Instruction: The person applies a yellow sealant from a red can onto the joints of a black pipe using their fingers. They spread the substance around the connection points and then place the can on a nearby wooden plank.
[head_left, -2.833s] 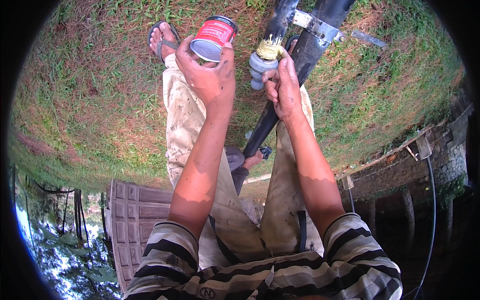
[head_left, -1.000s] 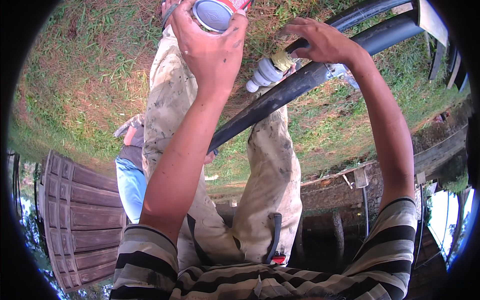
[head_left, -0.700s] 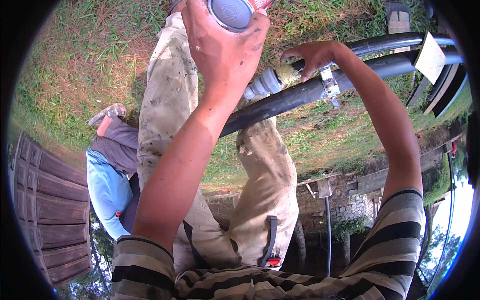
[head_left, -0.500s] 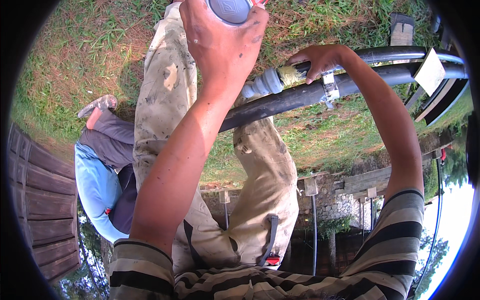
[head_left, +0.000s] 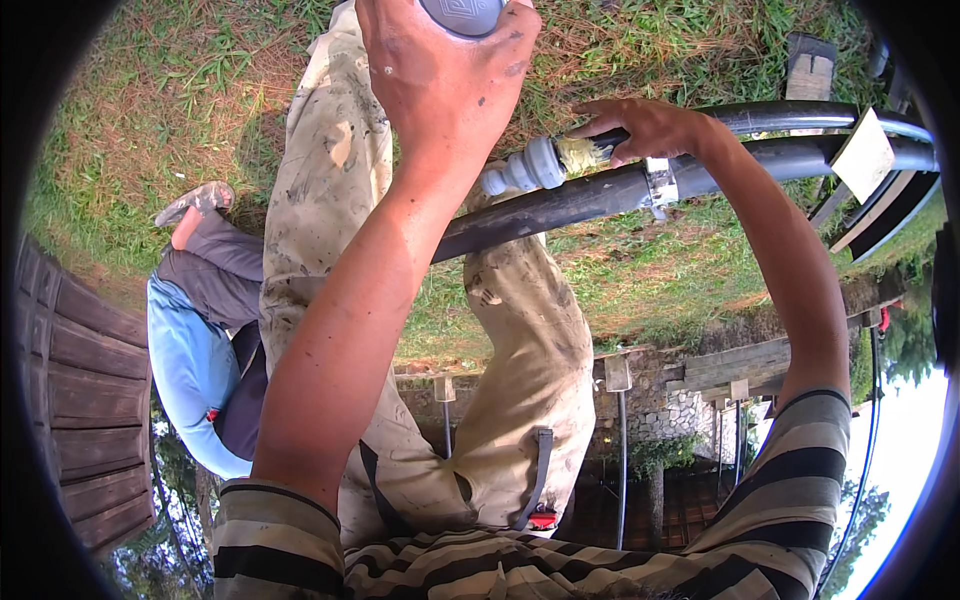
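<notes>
Grey-ended can (head_left: 463,14) sits clasped in the left hand (head_left: 445,85); farther off, the right hand (head_left: 655,130) arches over the thin black pipe (head_left: 785,117), whether pressing or merely resting I can't tell. Just past that grip come the yellow-smeared joint (head_left: 578,154), then the grey fitting (head_left: 532,167). Steadying the pipe seems the step in hand; the next move calls for a still joint.
</notes>
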